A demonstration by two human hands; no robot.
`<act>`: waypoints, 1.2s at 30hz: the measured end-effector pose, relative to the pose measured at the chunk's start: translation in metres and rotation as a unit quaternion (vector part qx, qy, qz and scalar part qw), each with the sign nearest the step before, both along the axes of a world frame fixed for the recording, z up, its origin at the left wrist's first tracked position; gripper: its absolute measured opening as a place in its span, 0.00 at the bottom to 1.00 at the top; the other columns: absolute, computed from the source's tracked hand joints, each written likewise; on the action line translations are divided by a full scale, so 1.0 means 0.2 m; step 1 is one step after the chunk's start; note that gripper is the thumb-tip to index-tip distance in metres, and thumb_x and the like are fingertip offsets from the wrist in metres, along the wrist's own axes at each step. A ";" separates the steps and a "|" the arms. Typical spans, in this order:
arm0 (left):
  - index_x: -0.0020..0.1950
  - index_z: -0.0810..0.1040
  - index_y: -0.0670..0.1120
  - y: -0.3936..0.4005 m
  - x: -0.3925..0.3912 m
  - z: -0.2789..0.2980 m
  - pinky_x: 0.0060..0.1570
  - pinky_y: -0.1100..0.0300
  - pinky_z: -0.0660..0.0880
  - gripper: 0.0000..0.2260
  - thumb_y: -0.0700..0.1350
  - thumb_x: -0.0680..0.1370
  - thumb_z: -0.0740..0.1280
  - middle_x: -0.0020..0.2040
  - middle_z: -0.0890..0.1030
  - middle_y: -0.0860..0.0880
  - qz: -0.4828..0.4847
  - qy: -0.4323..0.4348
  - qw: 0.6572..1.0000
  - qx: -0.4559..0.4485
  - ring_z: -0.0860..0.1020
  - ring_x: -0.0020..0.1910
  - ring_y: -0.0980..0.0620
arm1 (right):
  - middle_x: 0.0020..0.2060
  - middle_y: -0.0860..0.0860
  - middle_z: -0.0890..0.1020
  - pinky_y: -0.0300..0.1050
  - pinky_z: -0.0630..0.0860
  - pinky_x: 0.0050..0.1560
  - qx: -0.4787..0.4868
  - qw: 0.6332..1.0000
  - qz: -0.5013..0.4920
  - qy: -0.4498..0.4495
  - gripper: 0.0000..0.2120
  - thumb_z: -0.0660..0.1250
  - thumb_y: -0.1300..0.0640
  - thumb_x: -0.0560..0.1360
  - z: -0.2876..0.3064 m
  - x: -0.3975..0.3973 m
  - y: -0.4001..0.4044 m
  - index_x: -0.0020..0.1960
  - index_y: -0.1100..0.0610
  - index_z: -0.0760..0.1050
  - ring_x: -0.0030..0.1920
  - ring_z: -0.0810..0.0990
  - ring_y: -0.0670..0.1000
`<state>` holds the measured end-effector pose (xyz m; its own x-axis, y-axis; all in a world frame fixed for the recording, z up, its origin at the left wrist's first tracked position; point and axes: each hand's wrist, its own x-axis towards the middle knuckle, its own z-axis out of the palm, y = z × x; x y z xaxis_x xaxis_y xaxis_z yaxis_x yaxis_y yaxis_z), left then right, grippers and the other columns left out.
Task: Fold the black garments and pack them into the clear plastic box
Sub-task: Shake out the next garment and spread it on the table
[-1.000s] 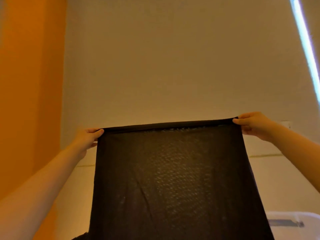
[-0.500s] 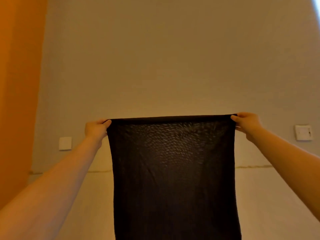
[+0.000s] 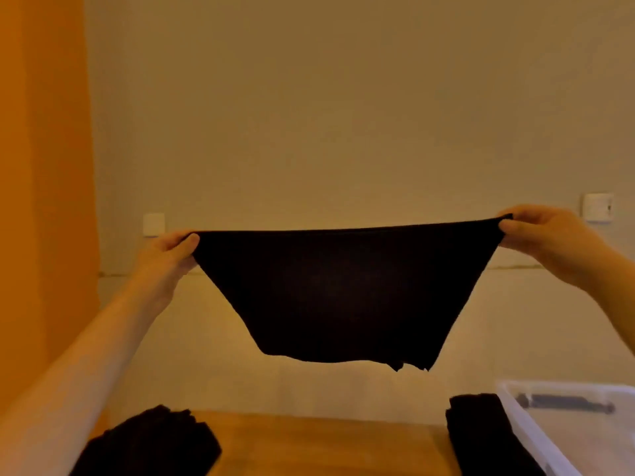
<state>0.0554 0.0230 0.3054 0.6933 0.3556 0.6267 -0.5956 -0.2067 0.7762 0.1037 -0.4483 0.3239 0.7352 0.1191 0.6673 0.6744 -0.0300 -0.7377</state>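
Note:
A black garment (image 3: 343, 297) hangs stretched in the air in front of me, its top edge taut and its lower edge swinging above the table. My left hand (image 3: 168, 255) pinches its left top corner. My right hand (image 3: 546, 235) pinches the right top corner. Below, a loose pile of black garments (image 3: 151, 444) lies at the table's left. A folded black stack (image 3: 481, 438) sits beside the clear plastic box (image 3: 525, 427) at the lower right.
The wooden table (image 3: 309, 444) runs along the bottom of the view. Behind it stands a pale wall with a white switch (image 3: 153, 224) on the left and another (image 3: 597, 207) on the right. An orange wall (image 3: 41, 201) fills the left side.
The garment hung long and narrow before; now my hands have pulled further apart and its lower part has risen. The view has tipped down, showing the table, piles and box.

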 end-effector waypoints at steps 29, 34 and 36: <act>0.38 0.80 0.49 -0.09 -0.97 -1.67 0.40 0.63 0.73 0.12 0.36 0.77 0.65 0.40 0.82 0.47 0.148 0.326 0.934 0.008 0.76 0.42 0.45 | 0.32 0.43 0.83 0.36 0.71 0.40 -0.230 0.924 -0.121 0.280 0.13 0.68 0.69 0.71 -1.71 -0.89 -0.01 0.35 0.54 0.82 0.41 0.80 0.48; 0.36 0.79 0.50 -0.14 -1.03 -1.61 0.37 0.65 0.72 0.14 0.34 0.77 0.64 0.31 0.81 0.60 0.143 0.296 0.944 -0.005 0.75 0.40 0.57 | 0.33 0.49 0.84 0.26 0.72 0.38 -0.184 0.933 -0.126 0.281 0.17 0.67 0.70 0.71 -1.69 -0.93 -0.01 0.31 0.51 0.83 0.38 0.81 0.48; 0.37 0.79 0.48 -0.15 -1.05 -1.59 0.42 0.61 0.73 0.13 0.34 0.77 0.64 0.32 0.82 0.59 0.141 0.293 0.945 -0.029 0.76 0.42 0.52 | 0.32 0.50 0.84 0.26 0.73 0.37 -0.160 0.939 -0.126 0.278 0.15 0.67 0.70 0.71 -1.68 -0.94 0.00 0.33 0.54 0.82 0.39 0.81 0.50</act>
